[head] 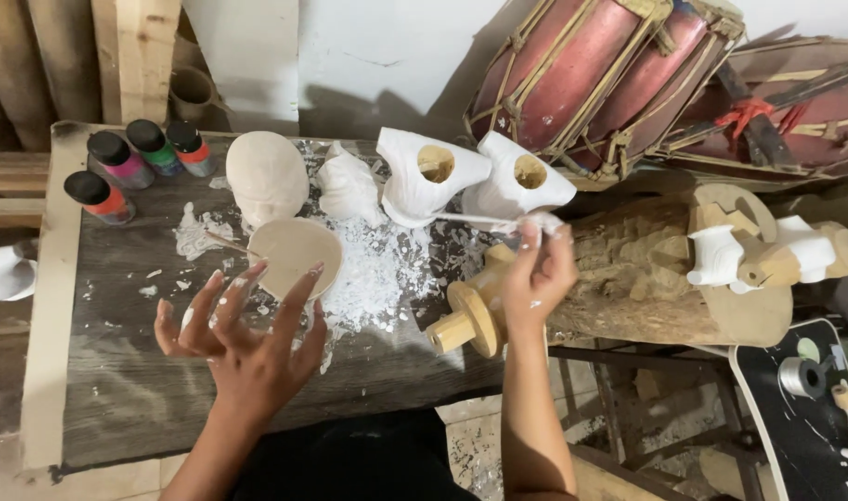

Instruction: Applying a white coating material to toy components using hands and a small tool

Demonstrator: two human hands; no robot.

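The right hand [535, 278] is pinched closed around a thin brush [475, 220], whose handle runs out to the left, and the same hand seems to steady a bare wooden figure [475, 311] with a round peg base that lies at the front edge of the table [117, 390]. The left hand [247, 339] is spread, fingers open and smeared white, cupping a shallow bowl [296, 252] from below; a thin stick [221, 241] leans in the bowl. By my reading the step is loading the brush with white paint and coating the figure. To do it well, keep the bowl level and close, take little paint each time, and turn the figure by its peg so wet faces are not touched.

Room is tight. Just behind the bowl stand a round pale head [266, 176], a small white lump [348, 186] and two white painted pieces with holes [424, 176] [521, 181], so a brush stroke drawn back could strike them. Four paint bottles [136, 162] crowd the far left corner. The figure overhangs the front edge and could roll off. To the right a carved log [647, 269] and red drums [600, 74] close that side; the freest space is the bare wood at the left front
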